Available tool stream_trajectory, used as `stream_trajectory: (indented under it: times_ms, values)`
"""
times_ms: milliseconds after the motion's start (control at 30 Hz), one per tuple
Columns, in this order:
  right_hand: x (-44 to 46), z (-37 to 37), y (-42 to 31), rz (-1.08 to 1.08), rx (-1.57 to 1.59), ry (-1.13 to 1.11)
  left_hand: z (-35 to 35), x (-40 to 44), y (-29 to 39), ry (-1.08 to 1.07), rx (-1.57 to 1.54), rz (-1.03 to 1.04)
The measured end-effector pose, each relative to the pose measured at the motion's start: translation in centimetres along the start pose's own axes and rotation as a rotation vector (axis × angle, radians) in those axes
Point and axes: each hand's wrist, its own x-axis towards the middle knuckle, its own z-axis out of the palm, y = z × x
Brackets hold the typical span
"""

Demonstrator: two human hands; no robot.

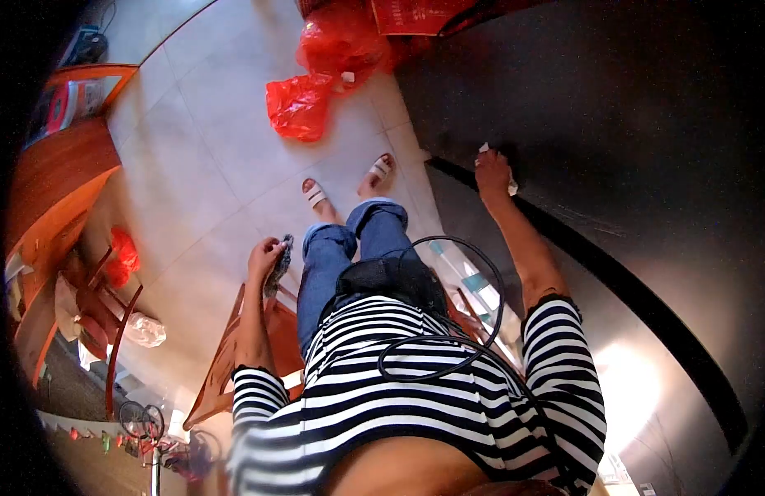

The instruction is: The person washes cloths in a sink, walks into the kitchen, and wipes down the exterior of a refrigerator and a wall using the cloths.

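Observation:
My left hand (265, 258) is closed on a dark grey, fuzzy-looking piece of material (278, 269), which hangs beside my left leg. It could be a cloth or a scrubber; I cannot tell which. My right hand (491, 174) is closed on a crumpled white wipe (512, 187), of which small parts stick out on either side of the fingers. That hand rests at or just over a large dark, smooth surface (564, 116), close to a black edge strip (601, 260). Faint pale streaks mark the surface near the strip.
Red plastic bags (300, 106) lie on the tiled floor (209, 124) ahead of my feet. A wooden chair (221, 364) stands behind my left arm. A black cable (500, 306) loops across my front. Wooden furniture (64, 178) lines the far left.

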Motion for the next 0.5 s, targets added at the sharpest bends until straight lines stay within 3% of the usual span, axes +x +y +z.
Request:
stream_trajectory:
  times_ms: [67, 133, 167, 233, 367, 500]
  values:
    - [-0.1, -1.5, 1.1, -0.018, -0.063, 0.1, 1.1, 0.2, -1.0, 0.006, -0.113, 0.005]
    - [-0.3, -10.1, 2.4, 0.026, -0.08, 0.157, 2.4, 0.8, -1.1, 0.005, -0.237, 0.038]
    - [-0.5, -15.2, 3.5, 0.016, -0.134, 0.239, 3.1, 1.6, -1.3, 0.005, -0.155, 0.032]
    - [0.5, -22.2, 6.4, 0.112, 0.008, 0.287, 3.9, 1.2, 3.0, 0.011, -0.127, 0.067]
    - [-0.2, -35.1, 12.7, 0.259, -0.12, 0.968, 4.9, 3.3, 7.1, -0.011, -0.075, 0.174]
    - [0.3, -40.4, 13.8, 0.477, -0.268, 0.961, 5.4, 2.3, 12.1, 0.032, -0.092, 0.256]
